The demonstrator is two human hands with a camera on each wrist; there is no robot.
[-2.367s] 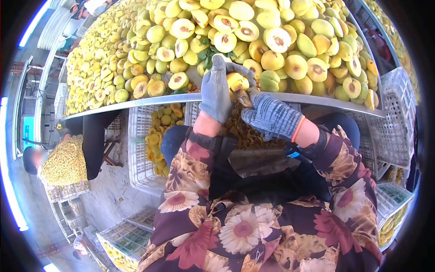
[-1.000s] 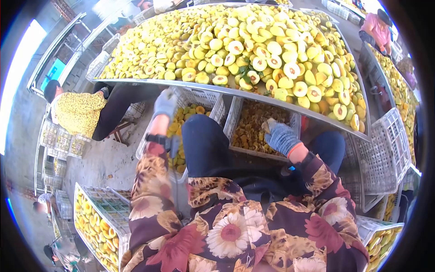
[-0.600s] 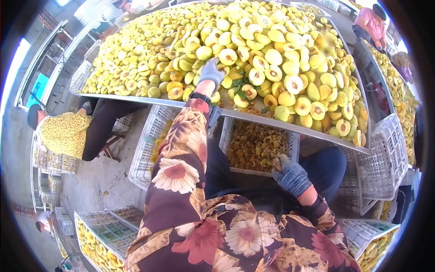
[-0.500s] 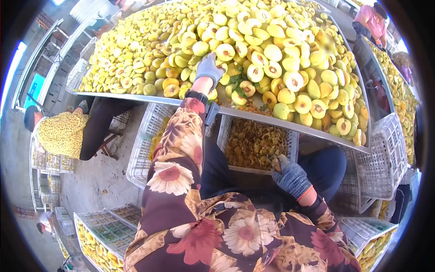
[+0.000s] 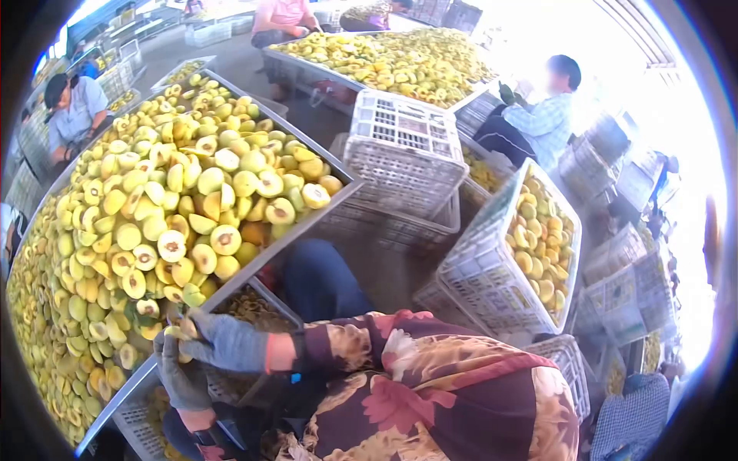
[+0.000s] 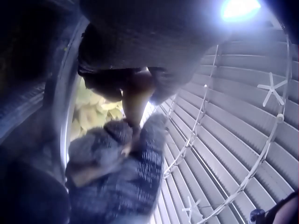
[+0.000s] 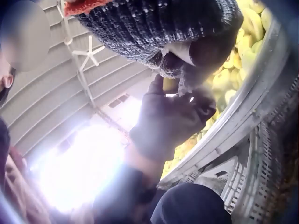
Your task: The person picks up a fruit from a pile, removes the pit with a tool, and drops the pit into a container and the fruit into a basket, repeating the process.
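Both gloved hands meet at the metal edge of a table (image 5: 131, 392) heaped with yellow peach halves (image 5: 173, 246). My left hand (image 5: 183, 380), in a grey coated glove, pinches a yellow peach piece (image 6: 135, 100), mostly hidden by fingers. Close against it, my right hand (image 5: 234, 343), in a blue-grey knitted glove, grips a small pitting tool; its tan handle (image 6: 88, 173) shows in the left wrist view. In the right wrist view part of that handle (image 7: 182, 50) appears under the glove, and the peach sits between the two hands. The tool's tip is blurred.
Below the table edge stands a crate (image 5: 261, 307) of brown scraps. A slatted white crate (image 5: 403, 146) and a tilted crate (image 5: 500, 269) of peach halves stand to the right. A person (image 5: 538, 115) sits beyond, beside another heaped table (image 5: 384, 65).
The head view has swung to the right. My left hand has come back from the heap with a peach piece, and my right hand has risen from over the scrap crate to meet it.
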